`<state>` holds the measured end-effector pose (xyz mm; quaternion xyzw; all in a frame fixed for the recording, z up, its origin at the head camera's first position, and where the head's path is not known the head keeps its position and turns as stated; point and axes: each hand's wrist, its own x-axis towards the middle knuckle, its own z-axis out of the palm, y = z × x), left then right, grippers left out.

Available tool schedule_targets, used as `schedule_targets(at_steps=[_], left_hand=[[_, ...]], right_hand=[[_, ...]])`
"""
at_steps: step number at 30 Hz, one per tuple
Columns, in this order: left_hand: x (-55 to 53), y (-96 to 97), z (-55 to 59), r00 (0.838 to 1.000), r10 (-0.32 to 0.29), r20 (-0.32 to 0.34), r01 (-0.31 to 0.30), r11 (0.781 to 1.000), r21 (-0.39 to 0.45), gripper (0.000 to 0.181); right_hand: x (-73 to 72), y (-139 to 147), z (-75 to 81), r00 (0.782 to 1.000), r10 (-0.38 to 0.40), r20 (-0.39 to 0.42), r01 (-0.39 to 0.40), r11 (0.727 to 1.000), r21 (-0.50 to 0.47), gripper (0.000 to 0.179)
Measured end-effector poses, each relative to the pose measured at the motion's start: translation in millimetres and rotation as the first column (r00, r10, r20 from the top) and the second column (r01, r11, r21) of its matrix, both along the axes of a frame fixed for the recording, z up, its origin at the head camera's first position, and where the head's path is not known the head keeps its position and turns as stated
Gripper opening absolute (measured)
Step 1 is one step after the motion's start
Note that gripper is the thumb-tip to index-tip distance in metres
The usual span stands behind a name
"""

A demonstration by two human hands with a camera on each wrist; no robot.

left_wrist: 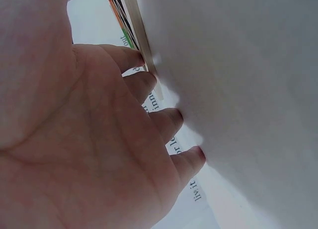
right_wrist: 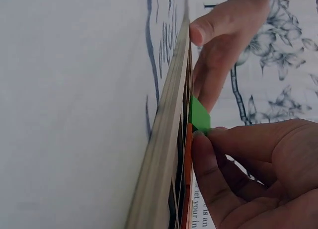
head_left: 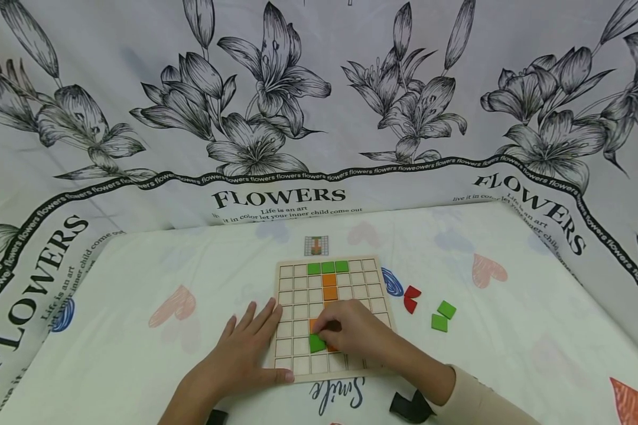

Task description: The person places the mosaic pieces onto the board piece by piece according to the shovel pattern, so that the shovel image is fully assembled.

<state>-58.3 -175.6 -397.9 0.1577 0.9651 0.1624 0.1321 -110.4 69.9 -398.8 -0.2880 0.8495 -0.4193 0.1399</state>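
A wooden grid board (head_left: pixel 302 376) lies in the middle of the table in the head view. Three green tiles (head_left: pixel 327 268) fill part of its top row, and a column of orange tiles (head_left: pixel 329 293) runs down below them, partly hidden by the right hand. My right hand (head_left: pixel 358 330) pinches a green square tile (right_wrist: pixel 199 114) between thumb and forefinger, tilted over a low cell left of the column. My left hand (head_left: pixel 239 354) lies spread at the board's left side, its fingertips at the edge and its thumb at the lower left corner.
A small pattern card (head_left: pixel 316 245) lies beyond the board. To the right are two red quarter-round pieces (head_left: pixel 412 292) and two loose green tiles (head_left: pixel 439 322). A black object (head_left: pixel 410 407) sits near the right forearm. Flower-printed cloth (head_left: pixel 276 136) hangs behind.
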Motion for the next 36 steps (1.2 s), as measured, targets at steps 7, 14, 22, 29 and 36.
schedule_targets(at_steps=[7,14,22,29,36], left_hand=[[-0.4,-0.5,-1.0,1.000,-0.001,-0.005,0.001,1.000,0.002,0.117],[0.4,-0.8,-0.2,1.000,-0.007,-0.010,0.007,1.000,0.005,0.117],[0.1,1.0,0.7,1.000,0.003,0.004,-0.003,1.000,-0.004,0.117],[-1.3,3.0,-1.1,1.000,0.017,0.020,-0.017,1.000,-0.023,0.118],[-0.2,3.4,-1.2,0.999,0.033,0.021,-0.033,0.999,-0.023,0.118]], right_hand=[[1.0,-0.3,-1.5,0.998,0.063,0.008,-0.064,0.998,0.012,0.016],[2.3,1.0,-1.4,0.995,0.103,-0.002,-0.103,0.994,0.039,0.018],[-5.5,13.4,8.5,0.995,0.102,-0.018,-0.100,0.992,0.077,0.014],[-28.5,59.8,33.5,0.988,-0.061,-0.143,0.103,0.946,0.306,0.011],[-49.4,118.2,50.1,0.969,-0.216,-0.119,0.245,0.785,0.569,0.011]])
